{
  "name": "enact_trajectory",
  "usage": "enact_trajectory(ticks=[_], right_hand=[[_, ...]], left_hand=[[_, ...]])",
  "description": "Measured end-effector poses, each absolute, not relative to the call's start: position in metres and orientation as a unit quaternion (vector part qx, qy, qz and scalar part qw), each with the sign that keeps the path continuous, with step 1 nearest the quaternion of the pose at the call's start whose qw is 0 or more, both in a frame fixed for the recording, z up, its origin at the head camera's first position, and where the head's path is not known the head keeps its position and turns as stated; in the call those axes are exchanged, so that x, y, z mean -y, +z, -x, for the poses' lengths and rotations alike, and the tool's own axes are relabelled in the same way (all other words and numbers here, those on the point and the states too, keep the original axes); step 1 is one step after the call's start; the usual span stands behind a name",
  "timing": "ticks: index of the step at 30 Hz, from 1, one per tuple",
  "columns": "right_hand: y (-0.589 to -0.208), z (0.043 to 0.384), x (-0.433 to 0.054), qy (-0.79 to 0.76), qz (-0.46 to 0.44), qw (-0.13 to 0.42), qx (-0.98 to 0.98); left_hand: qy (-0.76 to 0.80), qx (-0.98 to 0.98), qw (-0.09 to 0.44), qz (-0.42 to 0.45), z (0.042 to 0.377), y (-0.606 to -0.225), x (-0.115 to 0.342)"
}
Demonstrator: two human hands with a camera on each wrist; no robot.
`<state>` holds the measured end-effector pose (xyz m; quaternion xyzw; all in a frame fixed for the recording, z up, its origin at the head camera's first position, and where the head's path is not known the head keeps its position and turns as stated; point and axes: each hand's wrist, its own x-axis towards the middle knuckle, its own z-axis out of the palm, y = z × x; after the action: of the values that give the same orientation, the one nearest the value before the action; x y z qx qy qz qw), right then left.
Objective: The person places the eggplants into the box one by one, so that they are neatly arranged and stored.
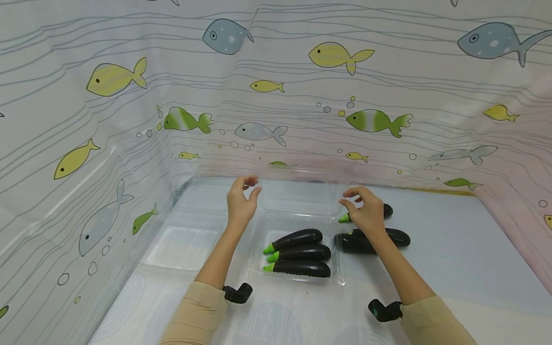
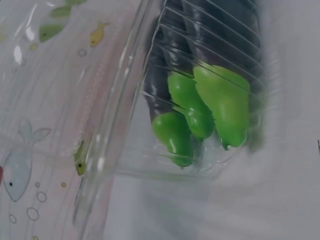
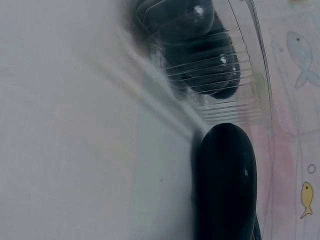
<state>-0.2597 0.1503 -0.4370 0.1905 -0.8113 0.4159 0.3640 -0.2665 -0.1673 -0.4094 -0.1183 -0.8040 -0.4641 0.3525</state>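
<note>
A clear plastic clamshell box (image 1: pixel 340 275) holds three dark eggplants (image 1: pixel 304 252) side by side, their green stem ends to the left. Behind them its hinged clear lid (image 1: pixel 302 195) is raised. At the lid's left edge, my left hand (image 1: pixel 241 203) pinches it between thumb and fingers. My right hand (image 1: pixel 365 211) grips the right edge with bent fingers. Through the ribbed box wall, the left wrist view shows the green stem ends (image 2: pixel 222 102). Below the right hand, more eggplants (image 1: pixel 398 237) lie beside the box, one large in the right wrist view (image 3: pixel 227 185).
Another clear box (image 1: pixel 183 247) lies open to the left, its lid (image 1: pixel 202 195) folded back. A fish-print sheet (image 1: pixel 293 105) rises behind and along both sides of the white table surface (image 1: pixel 465 239). Black wrist cameras (image 1: pixel 239 293) sit near the tan sleeves.
</note>
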Motion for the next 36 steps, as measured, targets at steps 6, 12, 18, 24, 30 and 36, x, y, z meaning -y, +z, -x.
enact_trajectory(ticks=[6, 12, 18, 24, 30, 36], right_hand=[[-0.436, 0.259, -0.151, 0.418, -0.187, 0.359, 0.813], [-0.425, 0.255, -0.153, 0.442, -0.187, 0.365, 0.797], [-0.41, 0.249, -0.153, 0.458, -0.184, 0.374, 0.785], [-0.399, 0.245, -0.151, 0.468, -0.19, 0.385, 0.773], [-0.392, 0.241, -0.147, 0.476, -0.194, 0.391, 0.763], [-0.373, 0.224, -0.137, 0.471, -0.204, 0.407, 0.756]], left_hand=[[-0.472, 0.803, 0.347, 0.109, 0.263, -0.407, 0.167], [-0.471, 0.806, 0.342, 0.106, 0.26, -0.406, 0.168], [-0.468, 0.808, 0.341, 0.109, 0.258, -0.408, 0.17], [-0.469, 0.81, 0.334, 0.113, 0.256, -0.408, 0.172], [-0.457, 0.814, 0.338, 0.118, 0.253, -0.409, 0.174], [-0.453, 0.814, 0.342, 0.124, 0.249, -0.408, 0.175]])
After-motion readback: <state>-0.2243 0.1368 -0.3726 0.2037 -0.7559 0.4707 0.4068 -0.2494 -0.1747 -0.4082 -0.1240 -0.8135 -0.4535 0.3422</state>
